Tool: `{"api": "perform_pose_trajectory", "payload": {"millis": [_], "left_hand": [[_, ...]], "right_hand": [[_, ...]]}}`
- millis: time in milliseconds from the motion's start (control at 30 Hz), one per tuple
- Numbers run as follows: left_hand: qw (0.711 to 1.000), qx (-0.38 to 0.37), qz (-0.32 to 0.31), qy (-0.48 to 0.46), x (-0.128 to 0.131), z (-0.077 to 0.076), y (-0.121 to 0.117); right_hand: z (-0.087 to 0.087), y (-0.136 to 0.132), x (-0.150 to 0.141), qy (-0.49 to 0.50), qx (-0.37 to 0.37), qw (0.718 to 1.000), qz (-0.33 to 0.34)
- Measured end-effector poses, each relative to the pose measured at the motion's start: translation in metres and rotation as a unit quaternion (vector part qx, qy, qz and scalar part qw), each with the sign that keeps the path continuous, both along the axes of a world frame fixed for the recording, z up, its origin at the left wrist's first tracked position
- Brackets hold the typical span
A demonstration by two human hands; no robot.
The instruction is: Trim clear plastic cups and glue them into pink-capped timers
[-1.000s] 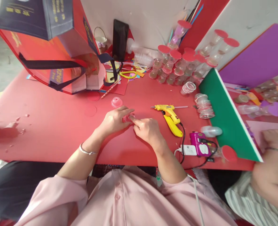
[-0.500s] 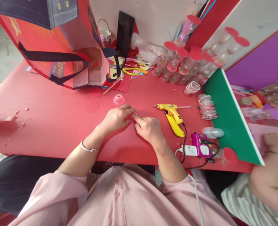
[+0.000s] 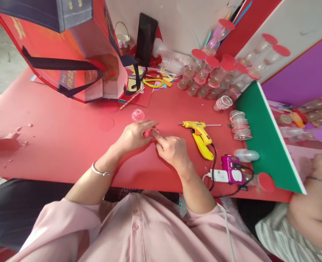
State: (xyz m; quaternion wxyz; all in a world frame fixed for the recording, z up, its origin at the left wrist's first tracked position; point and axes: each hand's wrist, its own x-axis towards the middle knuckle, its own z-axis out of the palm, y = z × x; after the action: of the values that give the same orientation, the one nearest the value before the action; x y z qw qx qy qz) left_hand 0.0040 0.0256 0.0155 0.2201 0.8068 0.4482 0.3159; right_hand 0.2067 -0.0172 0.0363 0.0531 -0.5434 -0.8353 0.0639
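Note:
Between my hands, low over the red table (image 3: 68, 145), is a small clear plastic lid (image 3: 150, 133), partly hidden by fingers. My left hand (image 3: 135, 136) curls round its left side, with the index finger stretched along the far edge. From the right, my right hand (image 3: 171, 148) meets it, index finger on the lid and the other fingers folded. Just beyond my left hand sits a clear dome lid (image 3: 138, 115). To the right lies a yellow glue gun (image 3: 196, 127) with a glue stick in its back, resting against a yellow-handled cutter (image 3: 203, 147).
A large red bag (image 3: 51, 54) stands back left. Capped hourglass-shaped cup pieces (image 3: 211, 62) crowd the back right. Stacked lids (image 3: 240, 124) and a magenta power adapter (image 3: 232, 168) line a green divider (image 3: 270, 142). Beyond it rests another person's arm (image 3: 310, 196). Scissors (image 3: 152, 83) lie behind.
The plastic lid now shows more between my fingers, its round face turned into view. My left fingers have shifted and straightened slightly. The glue gun and table items stay put.

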Motion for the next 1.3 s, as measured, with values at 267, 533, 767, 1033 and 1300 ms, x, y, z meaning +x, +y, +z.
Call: {"api": "perform_pose_trajectory", "payload": {"millis": [267, 533, 767, 1033, 1300], "left_hand": [[1.000, -0.020, -0.003, 0.019, -0.0004, -0.0036, 0.0026], [1.000, 0.013, -0.001, 0.009, 0.0028, 0.0000, -0.0019], [0.999, 0.019, -0.002, 0.026, 0.0000, -0.0001, -0.0002], [1.000, 0.011, -0.014, 0.011, 0.0015, -0.0023, 0.0015], [0.999, 0.000, -0.036, 0.023, 0.0006, -0.0014, -0.0014]], "right_hand": [[0.0016, -0.0003, -0.0002, -0.013, -0.009, 1.000, 0.002], [-0.0021, -0.0003, -0.0011, 0.015, 0.008, 1.000, 0.004], [-0.0046, -0.0005, -0.0022, 0.007, -0.009, 1.000, 0.009], [-0.0031, -0.0007, -0.0031, 0.000, 0.005, 1.000, 0.015], [-0.0067, 0.0002, -0.0027, 0.005, -0.006, 1.000, 0.004]]}}
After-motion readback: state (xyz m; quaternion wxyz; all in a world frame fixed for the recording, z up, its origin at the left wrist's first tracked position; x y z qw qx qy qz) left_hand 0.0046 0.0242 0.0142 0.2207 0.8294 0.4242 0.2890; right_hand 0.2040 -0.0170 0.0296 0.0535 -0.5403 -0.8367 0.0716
